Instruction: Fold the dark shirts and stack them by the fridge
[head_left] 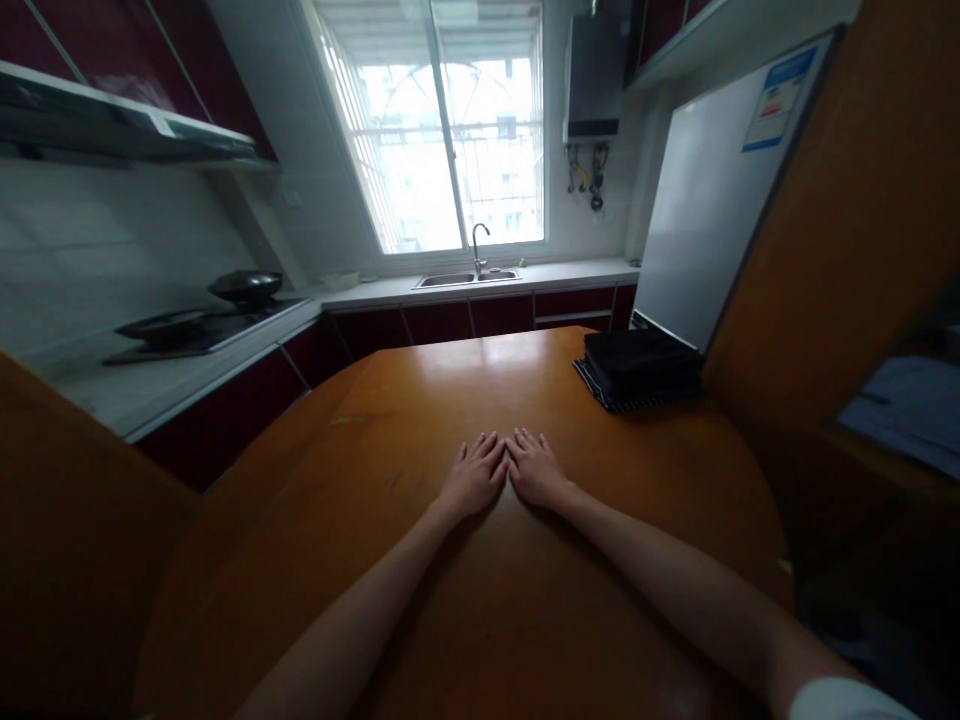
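Across this surface (337,480), the left hand (476,478) and right hand (535,470) lie flat, slightly splayed, holding nothing (loose, even contact suits that, I'd say); black cloths (637,367) sit by its far right edge.

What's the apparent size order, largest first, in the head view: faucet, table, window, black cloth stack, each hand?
1. Table
2. Window
3. Black cloth stack
4. Left hand, right hand: too alike to rank
5. Faucet

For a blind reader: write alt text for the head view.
A person's left hand and right hand rest flat on a wooden table. Folded black fabric lies beyond, at right; a sink sits below a window.
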